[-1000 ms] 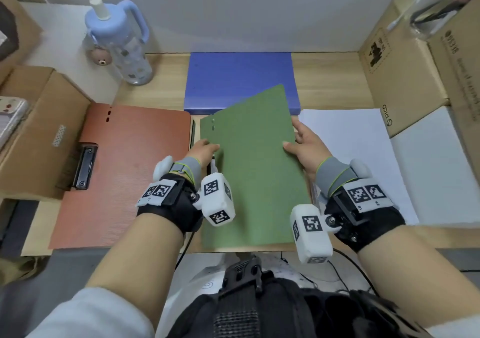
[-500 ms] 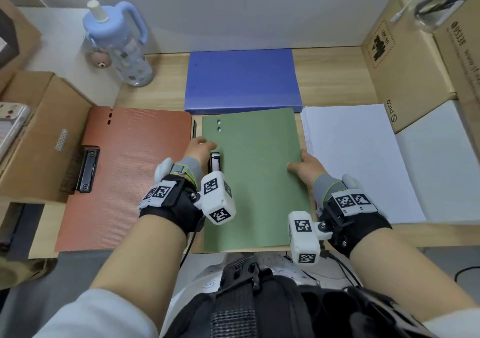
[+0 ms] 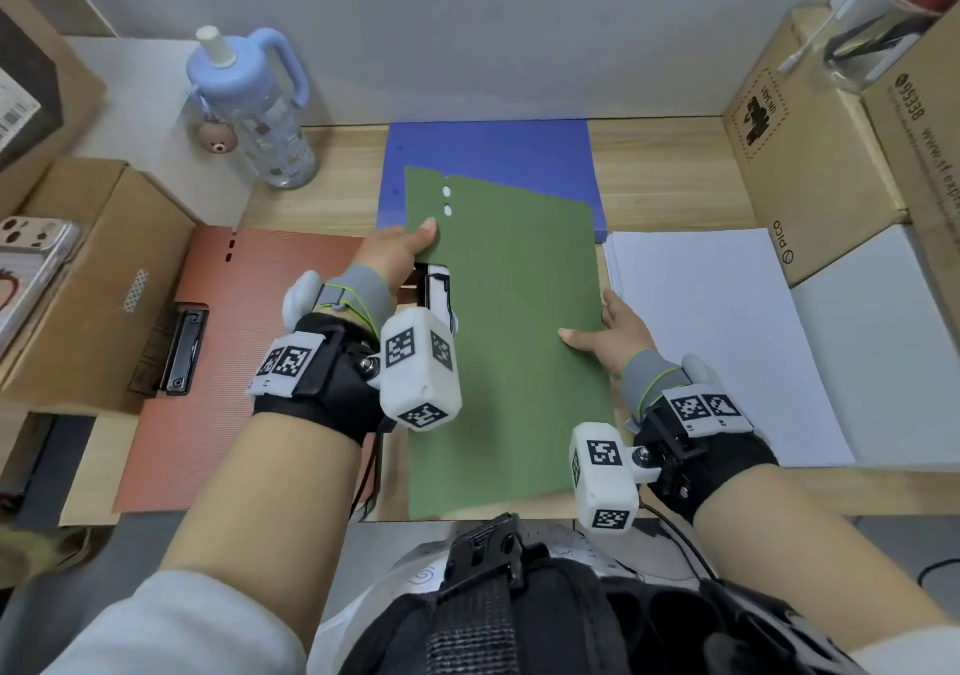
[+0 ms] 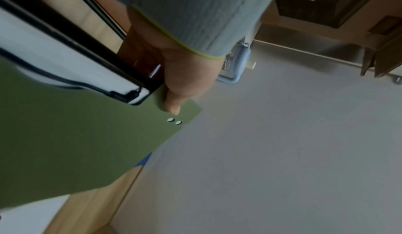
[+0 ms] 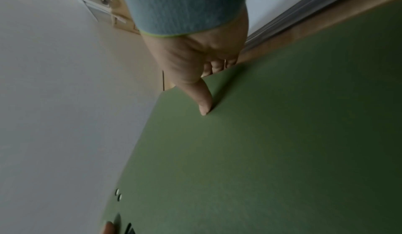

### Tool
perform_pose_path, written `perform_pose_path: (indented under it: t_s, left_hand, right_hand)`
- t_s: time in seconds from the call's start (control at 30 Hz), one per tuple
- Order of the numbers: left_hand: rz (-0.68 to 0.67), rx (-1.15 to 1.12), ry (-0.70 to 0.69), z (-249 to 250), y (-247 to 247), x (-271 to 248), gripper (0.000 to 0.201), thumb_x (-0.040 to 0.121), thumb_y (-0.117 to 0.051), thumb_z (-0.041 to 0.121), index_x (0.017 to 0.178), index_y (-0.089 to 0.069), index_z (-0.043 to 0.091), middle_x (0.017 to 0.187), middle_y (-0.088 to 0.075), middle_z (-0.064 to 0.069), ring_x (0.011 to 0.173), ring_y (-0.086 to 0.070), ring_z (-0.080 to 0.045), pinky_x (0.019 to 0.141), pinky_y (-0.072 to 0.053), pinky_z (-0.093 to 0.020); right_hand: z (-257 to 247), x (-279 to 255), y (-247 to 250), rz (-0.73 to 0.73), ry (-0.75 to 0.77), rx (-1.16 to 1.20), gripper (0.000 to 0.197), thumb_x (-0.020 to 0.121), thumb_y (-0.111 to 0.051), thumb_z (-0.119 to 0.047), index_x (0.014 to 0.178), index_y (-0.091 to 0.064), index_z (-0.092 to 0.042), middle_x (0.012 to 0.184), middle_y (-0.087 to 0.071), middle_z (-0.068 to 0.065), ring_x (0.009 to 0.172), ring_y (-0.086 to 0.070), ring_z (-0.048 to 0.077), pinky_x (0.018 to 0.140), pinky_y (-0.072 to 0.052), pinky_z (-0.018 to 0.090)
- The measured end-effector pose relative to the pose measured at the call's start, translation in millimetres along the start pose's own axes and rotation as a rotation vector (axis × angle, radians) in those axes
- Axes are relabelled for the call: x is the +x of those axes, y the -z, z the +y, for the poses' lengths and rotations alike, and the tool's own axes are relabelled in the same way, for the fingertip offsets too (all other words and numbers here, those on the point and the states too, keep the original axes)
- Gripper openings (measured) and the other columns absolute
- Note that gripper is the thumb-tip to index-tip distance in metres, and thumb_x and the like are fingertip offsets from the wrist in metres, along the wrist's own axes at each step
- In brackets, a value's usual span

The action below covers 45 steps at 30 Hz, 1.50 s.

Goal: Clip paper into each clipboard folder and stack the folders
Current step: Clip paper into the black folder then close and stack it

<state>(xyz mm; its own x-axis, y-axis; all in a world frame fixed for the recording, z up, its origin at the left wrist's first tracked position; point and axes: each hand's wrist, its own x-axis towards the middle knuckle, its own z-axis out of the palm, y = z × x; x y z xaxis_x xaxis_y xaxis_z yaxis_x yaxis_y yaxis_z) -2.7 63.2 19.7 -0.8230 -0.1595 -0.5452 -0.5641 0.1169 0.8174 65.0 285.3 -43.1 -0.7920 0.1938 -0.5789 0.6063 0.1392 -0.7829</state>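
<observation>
Both hands hold the closed green clipboard folder off the desk, its far end over the blue folder. My left hand pinches its left edge near the two holes, thumb on top, as the left wrist view shows on the green folder. The black clip with white paper shows at that edge. My right hand grips the right edge, thumb on the cover, fingers underneath. The orange-red folder lies closed at the left. A stack of white paper lies at the right.
A blue water bottle stands at the back left. Cardboard boxes flank the desk at the left and right. A phone lies on the left box. The wall runs close behind the blue folder.
The green cover came down flat, then both hands lifted the closed folder and carried it away from me, over the blue folder. My left hand slid further up the left edge.
</observation>
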Motion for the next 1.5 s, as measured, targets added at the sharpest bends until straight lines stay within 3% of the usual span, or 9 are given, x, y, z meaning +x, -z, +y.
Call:
perform_pose_path:
  t_s: [0.13,0.27,0.4,0.57,0.67,0.77,0.97,1.17,1.5]
  left_hand:
    - [0.009,-0.203,0.029,13,9,7,0.017,0.095,-0.055,0.027,0.085,-0.058,0.014,0.082,-0.064,-0.004,0.067,-0.06,-0.019,0.07,-0.055,-0.035]
    - [0.079,-0.437,0.07,14,16,13,0.016,0.096,-0.052,0.025,0.082,-0.052,0.018,0.067,-0.064,0.002,0.039,-0.061,-0.012,0.041,-0.054,-0.028]
    - [0.118,-0.676,0.12,5,14,14,0.019,0.097,-0.05,0.018,0.079,-0.05,0.012,0.064,-0.062,0.0,0.038,-0.063,-0.014,0.038,-0.054,-0.034]
    - [0.108,-0.795,0.261,-9,5,22,0.025,0.098,-0.047,0.018,0.076,-0.049,0.006,0.062,-0.064,-0.011,0.058,-0.063,-0.026,0.032,-0.05,-0.037]
    - [0.095,-0.796,0.315,-16,-4,25,0.028,0.099,-0.045,0.019,0.076,-0.046,0.004,0.078,-0.052,-0.012,0.09,-0.06,-0.027,0.063,-0.06,-0.029]
    - [0.099,-0.859,0.353,-24,-10,33,0.025,0.099,-0.045,0.017,0.114,-0.053,-0.002,0.119,-0.056,-0.017,0.13,-0.047,-0.028,0.11,-0.036,-0.04]
    - [-0.004,-0.914,0.398,-21,-13,43,0.021,0.099,-0.042,0.011,0.081,-0.043,0.001,0.143,-0.038,-0.026,0.131,-0.044,-0.034,0.106,-0.038,-0.045]
    - [-0.058,-0.916,0.399,-2,-12,64,0.051,0.097,-0.044,0.02,0.138,-0.028,-0.006,0.143,-0.038,-0.022,0.13,-0.046,-0.037,0.104,-0.041,-0.044]
    - [-0.012,-0.903,0.411,10,-16,95,0.061,0.096,-0.046,0.019,0.146,-0.02,-0.002,0.141,-0.041,-0.022,0.124,-0.05,-0.036,0.09,-0.048,-0.041]
  right_hand:
    - [-10,6,6,0.063,0.097,-0.145,0.089,0.076,-0.077,-0.019,0.148,-0.025,-0.02,0.134,-0.046,-0.007,0.129,-0.046,0.018,0.11,-0.035,0.035]
    - [-16,16,14,0.206,0.048,-0.374,0.108,0.073,-0.075,-0.044,0.152,-0.005,-0.023,0.16,-0.007,0.005,0.148,-0.008,0.02,0.12,-0.007,0.044]
    - [-18,20,18,0.293,0.003,-0.114,0.107,0.075,-0.075,-0.037,0.152,-0.002,-0.021,0.156,-0.014,0.012,0.144,-0.022,0.027,0.116,-0.023,0.04]
    - [-20,23,15,0.16,-0.131,0.365,0.067,0.088,-0.062,-0.016,0.146,-0.026,-0.016,0.141,-0.046,0.012,0.107,-0.055,0.026,0.061,-0.055,0.032]
    - [-27,22,16,0.099,-0.127,0.487,0.038,0.097,-0.047,-0.009,0.135,-0.044,-0.013,0.123,-0.058,0.013,0.077,-0.066,0.024,0.044,-0.056,0.023]
    - [-32,27,18,0.094,-0.118,0.608,0.038,0.098,-0.045,-0.01,0.136,-0.043,-0.012,0.101,-0.06,0.008,0.064,-0.065,0.023,0.044,-0.055,0.022]
    - [-49,47,22,0.112,-0.153,0.785,0.034,0.096,-0.045,-0.002,0.128,-0.049,-0.009,0.091,-0.059,0.012,0.075,-0.06,0.025,0.049,-0.057,0.027]
    - [-71,73,20,0.12,-0.213,0.903,0.009,0.095,-0.049,-0.004,0.086,-0.051,-0.002,0.094,-0.058,0.018,0.094,-0.059,0.03,0.085,-0.05,0.035]
    - [-95,107,10,0.047,-0.23,0.96,0.013,0.097,-0.047,-0.012,0.085,-0.051,-0.007,0.109,-0.057,0.014,0.109,-0.057,0.027,0.099,-0.044,0.03]
